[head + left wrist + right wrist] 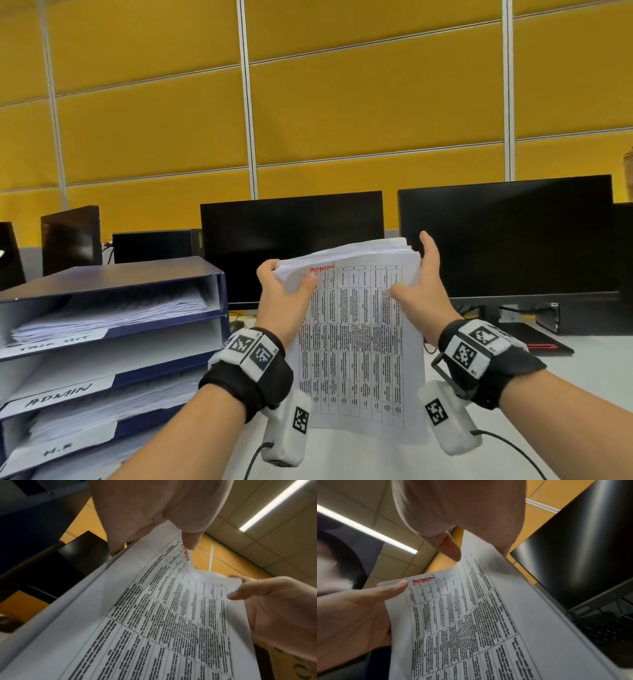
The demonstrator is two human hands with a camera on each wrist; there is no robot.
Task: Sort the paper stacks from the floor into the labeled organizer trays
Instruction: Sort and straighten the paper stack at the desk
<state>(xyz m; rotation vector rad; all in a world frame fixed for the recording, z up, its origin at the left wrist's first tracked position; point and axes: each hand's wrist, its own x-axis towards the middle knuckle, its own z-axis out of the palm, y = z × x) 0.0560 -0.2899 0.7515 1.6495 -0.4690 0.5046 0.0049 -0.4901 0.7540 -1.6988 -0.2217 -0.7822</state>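
White printed sheets marked "ADMIN" in red form the paper stack (356, 329) held upright between both hands, its long axis vertical, above the pale surface (589, 363). The left hand (284, 291) pinches its top corner, thumb in front; the right hand (418, 284) clasps the opposite edge. The blue organizer (113, 329) stands to the stack's left, nearer the left hand, its ADMIN tray (60, 392) second from the top. Dark monitors (507, 236) and yellow wall panels (342, 102) rise behind the stack.
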